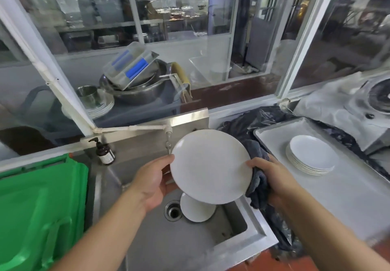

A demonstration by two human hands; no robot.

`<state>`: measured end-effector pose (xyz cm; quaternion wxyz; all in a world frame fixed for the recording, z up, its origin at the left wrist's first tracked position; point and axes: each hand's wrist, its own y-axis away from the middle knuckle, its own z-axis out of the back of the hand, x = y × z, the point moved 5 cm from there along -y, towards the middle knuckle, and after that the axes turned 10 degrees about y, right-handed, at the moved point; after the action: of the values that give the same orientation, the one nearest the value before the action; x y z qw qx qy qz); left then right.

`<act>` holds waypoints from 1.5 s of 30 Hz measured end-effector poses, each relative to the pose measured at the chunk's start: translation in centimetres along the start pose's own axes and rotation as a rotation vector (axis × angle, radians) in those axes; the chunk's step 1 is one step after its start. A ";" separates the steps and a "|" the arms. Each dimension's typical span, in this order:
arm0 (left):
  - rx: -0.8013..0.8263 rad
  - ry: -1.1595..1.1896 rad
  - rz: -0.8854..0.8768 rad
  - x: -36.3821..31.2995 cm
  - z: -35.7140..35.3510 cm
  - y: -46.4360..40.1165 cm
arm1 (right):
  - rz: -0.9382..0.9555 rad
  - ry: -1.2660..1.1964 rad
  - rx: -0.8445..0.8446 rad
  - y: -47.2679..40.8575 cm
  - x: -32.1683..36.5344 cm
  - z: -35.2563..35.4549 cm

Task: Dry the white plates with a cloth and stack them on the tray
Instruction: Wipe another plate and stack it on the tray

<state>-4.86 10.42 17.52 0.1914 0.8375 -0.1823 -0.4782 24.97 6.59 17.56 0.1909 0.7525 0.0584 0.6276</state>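
Note:
I hold a white plate (211,166) tilted above the steel sink (147,239). My left hand (154,182) grips its left rim. My right hand (272,177) grips its right rim through a dark grey cloth (258,188) that hangs behind and below the plate. Another white plate (196,209) lies in the sink basin beside the drain (173,210). To the right, a stack of several white plates (311,155) rests on a pale tray (337,196).
A green plastic crate (35,213) fills the left side. A brown soap pump bottle (104,152) stands at the sink's back corner, near the tap (168,142). Black plastic sheeting (251,120) lies behind the tray. Metal bowls (135,89) sit behind the glass.

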 end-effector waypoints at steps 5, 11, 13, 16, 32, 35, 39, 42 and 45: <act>0.129 -0.090 0.093 3.3 -2.3 0.1 | -0.015 -0.050 -0.232 5.0 -3.0 4.1; 0.252 -0.186 0.203 9.1 -7.6 1.5 | -0.036 -0.116 -0.459 12.4 -5.5 10.1; 0.308 -0.232 0.224 11.1 -9.8 2.1 | -0.021 -0.141 -0.512 14.7 -5.9 12.3; 0.386 -0.287 0.248 13.8 -13.4 3.2 | 0.021 -0.171 -0.582 17.9 -6.2 15.8; 0.569 -0.417 0.346 34.5 -37.6 12.8 | 0.102 -0.184 -0.831 33.7 -6.7 43.5; 0.558 -0.417 0.355 37.8 -40.9 14.3 | 0.102 -0.159 -0.863 35.8 -6.8 48.0; 0.543 -0.422 0.385 40.8 -44.2 15.4 | 0.091 -0.157 -0.884 36.4 -6.9 52.2; 0.511 -0.418 0.396 41.9 -46.0 14.7 | 0.069 -0.167 -0.897 35.4 -6.9 54.2; 0.490 -0.434 0.394 42.4 -47.3 12.6 | 0.025 -0.171 -0.894 33.2 -6.9 55.8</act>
<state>54.95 -14.23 15.00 0.0304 0.6865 -0.4852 -0.5408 72.45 -38.15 15.43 0.4937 0.6459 -0.2435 0.5289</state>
